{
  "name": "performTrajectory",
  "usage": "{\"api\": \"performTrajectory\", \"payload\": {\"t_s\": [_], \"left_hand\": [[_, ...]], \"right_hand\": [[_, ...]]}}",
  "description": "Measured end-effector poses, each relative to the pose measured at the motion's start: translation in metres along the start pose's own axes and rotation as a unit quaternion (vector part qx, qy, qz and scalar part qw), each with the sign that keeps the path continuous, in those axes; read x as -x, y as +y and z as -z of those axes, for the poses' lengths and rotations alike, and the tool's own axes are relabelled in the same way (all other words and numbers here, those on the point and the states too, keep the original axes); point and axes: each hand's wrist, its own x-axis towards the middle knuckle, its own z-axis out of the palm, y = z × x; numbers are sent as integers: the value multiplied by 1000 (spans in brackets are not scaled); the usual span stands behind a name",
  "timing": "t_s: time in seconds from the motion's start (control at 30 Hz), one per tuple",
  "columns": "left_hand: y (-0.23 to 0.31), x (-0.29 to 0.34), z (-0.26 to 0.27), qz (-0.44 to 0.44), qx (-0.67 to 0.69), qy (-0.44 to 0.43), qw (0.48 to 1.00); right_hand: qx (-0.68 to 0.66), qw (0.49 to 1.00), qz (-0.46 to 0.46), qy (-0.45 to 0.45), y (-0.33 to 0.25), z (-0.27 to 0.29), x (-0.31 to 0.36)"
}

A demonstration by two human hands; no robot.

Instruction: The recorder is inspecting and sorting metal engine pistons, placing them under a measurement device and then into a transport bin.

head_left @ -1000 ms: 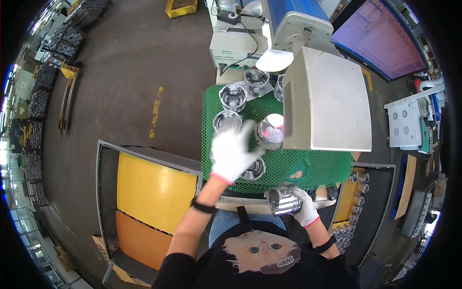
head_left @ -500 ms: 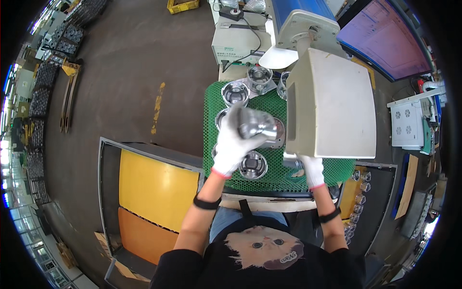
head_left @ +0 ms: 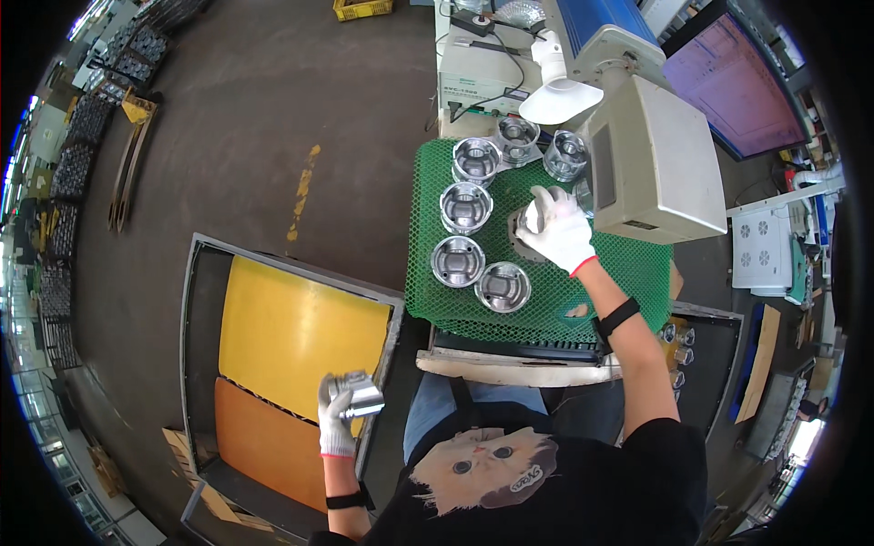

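My left hand (head_left: 337,414), in a white glove with a red cuff, grips a shiny metal piston (head_left: 360,394) in the air over the yellow-topped cart. My gloved right hand (head_left: 560,238) curls around another piston, mostly hidden by the fingers, at the round grey metal fixture (head_left: 524,240) on the green mesh mat (head_left: 592,282). Several pistons stand left of that fixture with their hollow ends up, including one in the middle (head_left: 466,207) and one nearest me (head_left: 503,287). Another piston (head_left: 565,156) stands beside the machine head.
A beige machine head (head_left: 674,164) overhangs the mat's right side. Behind are a white lamp shade (head_left: 560,100), a control box (head_left: 482,77) with cables and a monitor (head_left: 733,82). The cart (head_left: 305,332) has yellow and orange panels. More pistons (head_left: 678,355) line the lower right.
My left hand has carried its piston from above the fixture down and left, over the cart. My right hand has moved from the mat's near edge up to the fixture with a piston.
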Motion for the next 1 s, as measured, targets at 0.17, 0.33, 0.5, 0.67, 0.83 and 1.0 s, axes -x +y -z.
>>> {"api": "performTrajectory", "payload": {"t_s": [0.17,0.33,0.5,0.67,0.83,1.0], "left_hand": [[-27,16,62,-13,27,26,999],[-15,8,19,28,27,-66,997],[-11,-3,-42,-65,-138,-182,971],[4,24,-100,-328,-441,-226,804],[27,94,-168,-306,-626,-322,641],[-19,78,-158,-119,-207,-431,870]], "right_hand": [[32,998,49,39,-10,-1,-9],[14,994,-104,4,-22,-6,-8],[4,983,-69,172,-38,15,46],[-495,816,-293,-67,-94,35,182],[-810,298,-470,-184,-135,55,228],[-840,246,-457,-158,-131,77,228]]}}
